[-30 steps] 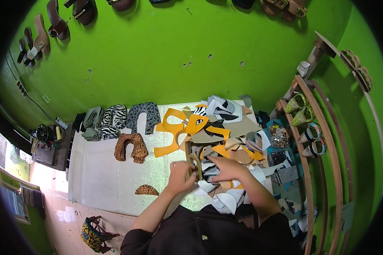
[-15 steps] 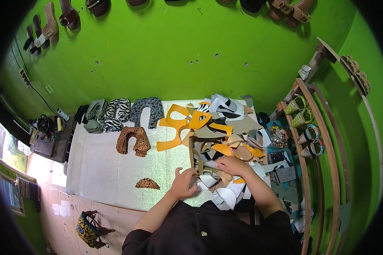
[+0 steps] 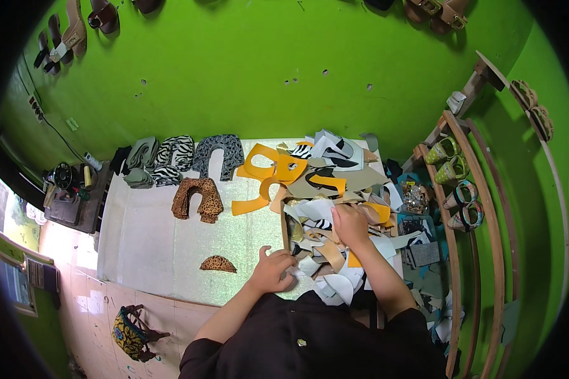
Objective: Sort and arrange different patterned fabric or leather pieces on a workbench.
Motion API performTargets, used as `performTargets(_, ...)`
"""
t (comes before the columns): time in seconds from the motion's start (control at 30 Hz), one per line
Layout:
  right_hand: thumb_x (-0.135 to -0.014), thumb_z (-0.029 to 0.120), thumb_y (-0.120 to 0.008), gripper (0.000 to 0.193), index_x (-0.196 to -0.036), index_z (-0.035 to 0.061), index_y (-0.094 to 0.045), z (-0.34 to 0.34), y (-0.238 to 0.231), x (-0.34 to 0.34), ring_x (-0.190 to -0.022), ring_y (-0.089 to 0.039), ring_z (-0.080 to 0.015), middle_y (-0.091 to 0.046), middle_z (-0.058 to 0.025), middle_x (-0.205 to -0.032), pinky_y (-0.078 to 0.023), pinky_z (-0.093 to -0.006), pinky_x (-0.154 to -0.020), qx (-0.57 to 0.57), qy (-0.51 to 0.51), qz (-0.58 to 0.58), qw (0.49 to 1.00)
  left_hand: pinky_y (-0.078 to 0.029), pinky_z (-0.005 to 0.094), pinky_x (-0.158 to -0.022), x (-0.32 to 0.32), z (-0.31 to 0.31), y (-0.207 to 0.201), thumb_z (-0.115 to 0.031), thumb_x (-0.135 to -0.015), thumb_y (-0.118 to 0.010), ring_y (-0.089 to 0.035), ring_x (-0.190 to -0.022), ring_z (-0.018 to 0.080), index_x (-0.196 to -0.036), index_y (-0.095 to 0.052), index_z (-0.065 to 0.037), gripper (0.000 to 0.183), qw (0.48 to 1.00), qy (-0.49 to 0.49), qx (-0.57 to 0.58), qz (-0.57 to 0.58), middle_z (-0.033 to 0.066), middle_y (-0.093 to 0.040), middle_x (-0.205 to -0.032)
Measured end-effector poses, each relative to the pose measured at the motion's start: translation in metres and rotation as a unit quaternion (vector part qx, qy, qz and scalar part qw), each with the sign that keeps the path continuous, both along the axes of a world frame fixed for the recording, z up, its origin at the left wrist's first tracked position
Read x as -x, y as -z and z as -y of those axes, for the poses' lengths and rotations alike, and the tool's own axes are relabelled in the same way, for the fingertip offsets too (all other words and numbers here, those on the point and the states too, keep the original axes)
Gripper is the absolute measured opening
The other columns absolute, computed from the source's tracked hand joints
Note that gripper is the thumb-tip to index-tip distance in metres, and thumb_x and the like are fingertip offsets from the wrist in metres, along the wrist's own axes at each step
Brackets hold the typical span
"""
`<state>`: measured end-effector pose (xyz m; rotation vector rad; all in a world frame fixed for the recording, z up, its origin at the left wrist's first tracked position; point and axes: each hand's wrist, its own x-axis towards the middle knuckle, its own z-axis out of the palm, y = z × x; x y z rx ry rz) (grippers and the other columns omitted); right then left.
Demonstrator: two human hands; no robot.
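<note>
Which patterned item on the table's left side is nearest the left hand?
The small leopard-print half-moon. It lies alone, close to the left hand; the U-shaped leopard-print stack, zebra-print stack and grey-and-black stack sit farther back.

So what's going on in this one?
A person has the right hand in a heap of mixed scraps; whether it grips one is unclear. The left hand is by the heap's near left edge. Farther left on the white tabletop lie leopard-print U-shaped pieces and a half-moon piece.
</note>
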<state>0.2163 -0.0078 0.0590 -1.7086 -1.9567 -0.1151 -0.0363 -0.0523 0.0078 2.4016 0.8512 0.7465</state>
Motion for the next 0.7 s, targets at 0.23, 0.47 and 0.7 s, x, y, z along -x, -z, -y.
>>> performTargets(0.23,-0.086,0.018,-0.053,0.026,-0.11,0.0069,-0.055,0.013,0.002,0.005,-0.084,-0.061,-0.0346,-0.064,-0.0163,-0.084,-0.046,-0.0431,-0.089,0.143,-0.121,-0.054,0.981,-0.029,0.0519,-0.086,-0.015,-0.004,-0.028,-0.024,-0.068,-0.056,-0.052,-0.092,0.0199,-0.12,-0.055,-0.022,0.051,0.992,0.004,0.011,-0.126,0.0032,-0.051,-0.087)
performTargets(0.47,-0.07,0.022,-0.068,0.069,-0.131,0.0105,-0.04,0.012,0.005,-0.009,-0.112,-0.049,-0.0337,-0.051,-0.0159,-0.12,-0.034,-0.0414,-0.101,0.348,-0.208,-0.033,0.914,-0.03,0.0471,-0.081,-0.035,-0.038,-0.034,-0.028,-0.07,-0.055,-0.054,-0.085,0.0187,-0.111,-0.062,-0.021,0.042,0.988,0.02,0.012,-0.154,0.0024,-0.058,-0.08)
performTargets(0.7,-0.063,0.015,-0.072,0.069,-0.126,0.0095,-0.046,0.016,0.01,0.009,-0.106,-0.053,-0.0291,-0.053,-0.0117,-0.111,-0.043,-0.038,-0.09,0.376,-0.15,0.081,0.911,-0.029,0.0472,-0.08,-0.028,-0.05,-0.031,-0.026,-0.081,-0.059,-0.055,-0.081,0.0171,-0.074,-0.067,-0.013,0.016,0.99,0.026,0.002,-0.141,-0.0002,-0.057,-0.075)
